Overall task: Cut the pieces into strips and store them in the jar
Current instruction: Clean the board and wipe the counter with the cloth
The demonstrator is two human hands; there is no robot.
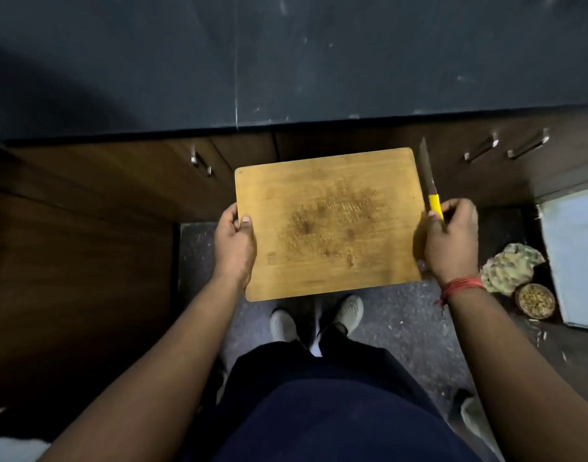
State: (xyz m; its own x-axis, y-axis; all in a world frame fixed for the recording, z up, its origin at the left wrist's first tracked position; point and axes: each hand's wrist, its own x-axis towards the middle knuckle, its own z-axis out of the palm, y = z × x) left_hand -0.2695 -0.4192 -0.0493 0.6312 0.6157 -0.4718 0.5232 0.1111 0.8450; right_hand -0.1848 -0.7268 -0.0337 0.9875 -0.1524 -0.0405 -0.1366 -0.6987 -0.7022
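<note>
A bare wooden cutting board (329,225), stained in the middle, is held level in the air in front of me, below the counter edge. My left hand (234,243) grips its left edge, thumb on top. My right hand (451,241) is at the board's right edge and grips a knife (431,186) by its yellow handle, blade pointing away from me. On the floor at the right sits an open jar (535,300) filled with pale strips, next to a lumpy pale piece (511,266).
A dark countertop (286,61) spans the top of the view, with brown cabinet doors and metal handles (201,163) beneath it. My shoes (349,311) stand on the speckled floor. A white object (575,258) stands at the right edge. Small scraps litter the floor near the jar.
</note>
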